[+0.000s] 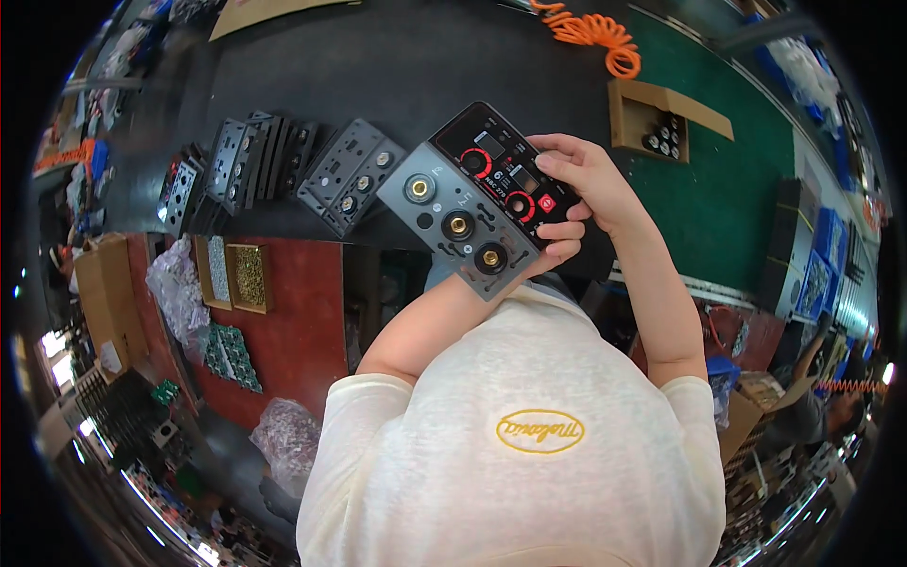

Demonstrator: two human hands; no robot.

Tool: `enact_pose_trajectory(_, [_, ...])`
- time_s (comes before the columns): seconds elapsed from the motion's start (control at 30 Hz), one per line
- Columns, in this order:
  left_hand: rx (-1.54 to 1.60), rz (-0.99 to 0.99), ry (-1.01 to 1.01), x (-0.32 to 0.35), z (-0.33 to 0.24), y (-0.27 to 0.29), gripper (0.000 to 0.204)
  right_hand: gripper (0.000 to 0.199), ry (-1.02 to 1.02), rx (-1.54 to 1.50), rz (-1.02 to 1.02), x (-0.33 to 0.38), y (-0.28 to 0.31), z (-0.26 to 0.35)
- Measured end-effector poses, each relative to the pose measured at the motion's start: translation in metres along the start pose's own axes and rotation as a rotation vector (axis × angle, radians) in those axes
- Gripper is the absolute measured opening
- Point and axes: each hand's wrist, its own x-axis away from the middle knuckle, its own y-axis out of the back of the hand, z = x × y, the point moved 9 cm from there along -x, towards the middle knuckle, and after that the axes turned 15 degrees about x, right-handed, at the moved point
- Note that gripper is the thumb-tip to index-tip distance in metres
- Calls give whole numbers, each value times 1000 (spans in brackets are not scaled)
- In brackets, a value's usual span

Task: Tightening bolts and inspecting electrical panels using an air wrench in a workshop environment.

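Observation:
I hold a welder-type front panel [468,198] tilted above the black worktop. Its upper part is black with red-ringed dials and small display windows; the grey lower part carries a row of three round sockets with brass centres. My right hand [588,180] is closed on the panel's right edge, thumb on the front face. My left forearm passes beneath the panel, which hides most of that hand; fingers of my left hand [559,249] curl round the lower right edge. Left of the panel, a similar grey plate with sockets [351,176] lies on the worktop.
Several more panels [248,161] stand in a row farther left. An open cardboard box [624,128] with small round parts sits on the green mat [704,213], below a coiled orange hose [595,36]. Small boxes of hardware [250,276] and green circuit boards [231,357] rest on a red surface.

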Motion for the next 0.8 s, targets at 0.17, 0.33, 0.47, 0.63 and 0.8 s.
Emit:
enact_pose_trajectory(0.17, [21, -111, 60, 0, 22, 16, 40, 41, -33, -34, -110, 29, 11, -15])
enact_pose_trajectory(0.33, [-8, -259, 198, 8, 38, 25, 37, 42, -25, -164, -367, 67, 20, -30])
enact_pose_trajectory(0.47, [-19, -149, 314, 15, 30, 34, 41, 38, 53, -463, -551, 102, 9, -68])
enact_pose_trajectory(0.63, [-143, -292, 466, 20, 52, 45, 42, 32, 8, -407, -903, 173, -21, -115])
enact_pose_trajectory(0.8, [-47, -449, 630, 26, 102, 64, 46, 31, -48, -563, -1098, 232, -58, -140])
